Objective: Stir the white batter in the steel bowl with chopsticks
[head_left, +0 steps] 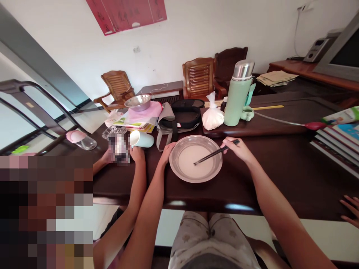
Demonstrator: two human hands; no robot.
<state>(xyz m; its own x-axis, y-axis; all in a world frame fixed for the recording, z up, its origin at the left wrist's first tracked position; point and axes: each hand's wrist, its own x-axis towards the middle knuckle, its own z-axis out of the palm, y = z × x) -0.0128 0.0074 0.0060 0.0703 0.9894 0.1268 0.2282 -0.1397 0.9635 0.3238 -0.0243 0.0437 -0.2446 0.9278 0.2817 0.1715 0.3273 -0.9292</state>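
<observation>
A wide metal bowl (195, 180) of milky white liquid (187, 158) rests on the dark table in front of me. My left hand (168, 150) grips its left rim, the fingers partly hidden by the bowl's edge. Over the right rim, my right hand (237, 147) is closed around dark chopsticks (211, 154), which slant down to the left with their tips at the liquid. Behind the bowl stand a knotted plastic bag of white stuff (213, 118) and a tall green thermos (238, 99) with a steel cap.
At my left, another person's hand (137, 152) is at a tipped white mug (144, 139). A clear bottle (85, 142), a small metal bowl (138, 102) and a black strapped case (182, 116) lie beyond. Books (339, 145) and somebody's hand (350, 209) are at the right.
</observation>
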